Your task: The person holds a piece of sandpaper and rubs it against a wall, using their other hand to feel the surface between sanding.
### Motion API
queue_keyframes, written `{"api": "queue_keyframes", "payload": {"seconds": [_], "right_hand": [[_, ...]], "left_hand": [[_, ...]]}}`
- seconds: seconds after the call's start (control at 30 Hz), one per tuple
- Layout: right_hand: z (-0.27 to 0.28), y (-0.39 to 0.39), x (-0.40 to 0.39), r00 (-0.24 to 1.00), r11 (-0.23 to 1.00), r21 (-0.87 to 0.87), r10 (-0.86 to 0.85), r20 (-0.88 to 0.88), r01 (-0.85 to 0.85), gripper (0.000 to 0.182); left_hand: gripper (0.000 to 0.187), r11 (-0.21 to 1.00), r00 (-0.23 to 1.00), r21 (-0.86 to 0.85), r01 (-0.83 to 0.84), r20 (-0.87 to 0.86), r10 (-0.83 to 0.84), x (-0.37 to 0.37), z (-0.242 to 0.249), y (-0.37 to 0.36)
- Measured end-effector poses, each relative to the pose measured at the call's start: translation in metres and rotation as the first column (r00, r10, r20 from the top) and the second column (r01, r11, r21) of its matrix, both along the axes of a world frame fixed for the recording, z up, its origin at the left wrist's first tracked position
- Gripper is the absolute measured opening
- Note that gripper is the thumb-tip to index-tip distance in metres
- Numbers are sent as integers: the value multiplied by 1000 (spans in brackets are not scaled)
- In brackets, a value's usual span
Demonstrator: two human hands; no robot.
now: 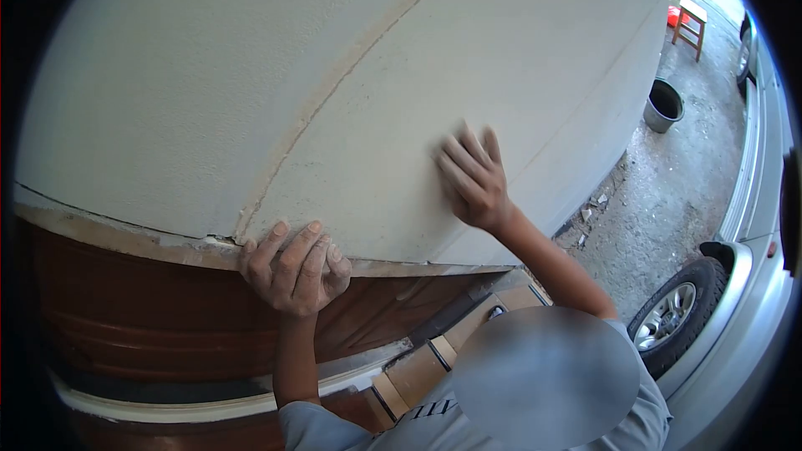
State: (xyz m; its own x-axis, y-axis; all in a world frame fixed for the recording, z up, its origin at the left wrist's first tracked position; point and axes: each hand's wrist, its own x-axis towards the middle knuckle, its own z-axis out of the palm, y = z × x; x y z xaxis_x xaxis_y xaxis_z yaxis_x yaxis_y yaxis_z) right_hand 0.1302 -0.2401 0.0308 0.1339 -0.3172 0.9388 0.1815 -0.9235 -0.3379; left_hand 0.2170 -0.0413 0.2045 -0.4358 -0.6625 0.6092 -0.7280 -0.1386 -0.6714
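Note:
A broad off-white wall surface fills most of the head view, with a rough brownish seam curving across it. My left hand rests at the wall's lower edge, fingers apart and slightly bent, their tips on the surface beside the seam's lower end. Pale dust coats its fingers. Farther right, my right hand is against the wall with its fingers spread, smeared a little by motion. I cannot see anything in either hand; the underside of the right palm is hidden.
Below the edge is brown wooden panelling. Tan box-like steps or tiles lie underneath. On the right stand a silver vehicle with its wheel, a dark bucket and a wooden stool. Debris lies along the wall's foot.

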Motion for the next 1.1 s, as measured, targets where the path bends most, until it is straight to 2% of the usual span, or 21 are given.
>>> {"api": "queue_keyframes", "payload": {"seconds": [0.03,0.13,0.17,0.23,0.33,0.37,0.47,0.57,0.67,0.77,0.83,0.93,1.03,1.07,1.1], "right_hand": [[-29,3,1,999,999,10,-33,-27,33,43],[-7,-6,-4,999,999,34,-42,-20,42,42],[24,-14,-3,999,1000,18,-24,49,23,44],[82,-28,-7,998,1000,-6,-15,67,15,52],[71,-19,-2,998,1000,26,-19,67,18,52],[45,-13,-4,999,999,29,17,32,-18,52],[-19,-3,-1,999,998,-41,-41,-30,40,52],[38,-23,-5,1000,997,-78,-30,6,30,50],[100,-36,1,989,998,-33,-52,137,57,48],[44,-11,-1,998,1000,31,3,57,-4,48],[-33,10,0,999,1000,18,4,-53,-3,48],[-5,0,0,1000,999,-22,-27,0,27,49],[101,-22,-1,995,1000,-16,-16,94,18,56],[113,-23,9,983,998,-36,-39,179,46,57],[106,-16,8,990,1000,0,-14,144,14,55]], "left_hand": [[15,1000,1000,-5,-4,-1,4,0,0,-1],[15,999,999,-13,-35,-7,35,-1,-1,1],[15,999,999,-16,-50,-11,50,-1,-1,2],[14,998,998,-18,-59,-22,58,-1,-3,2],[14,999,999,-21,-46,-27,46,0,-4,1],[14,999,999,-26,-46,-21,45,0,-4,1],[14,998,999,-36,-46,-6,46,1,-2,1],[14,999,999,-34,-36,-11,35,0,-3,1],[13,999,999,-38,-27,-22,27,0,-4,-1],[11,999,1000,-31,-22,-22,21,1,-3,-2],[12,999,1000,-32,-26,-14,25,0,-3,0],[14,999,1000,-23,-28,-7,27,-2,-3,1],[14,999,1000,-29,-16,-15,15,0,-4,-1],[14,999,1000,-31,-9,-20,8,0,-4,-2],[14,999,1000,-34,-2,-26,1,0,-4,-1]]}}
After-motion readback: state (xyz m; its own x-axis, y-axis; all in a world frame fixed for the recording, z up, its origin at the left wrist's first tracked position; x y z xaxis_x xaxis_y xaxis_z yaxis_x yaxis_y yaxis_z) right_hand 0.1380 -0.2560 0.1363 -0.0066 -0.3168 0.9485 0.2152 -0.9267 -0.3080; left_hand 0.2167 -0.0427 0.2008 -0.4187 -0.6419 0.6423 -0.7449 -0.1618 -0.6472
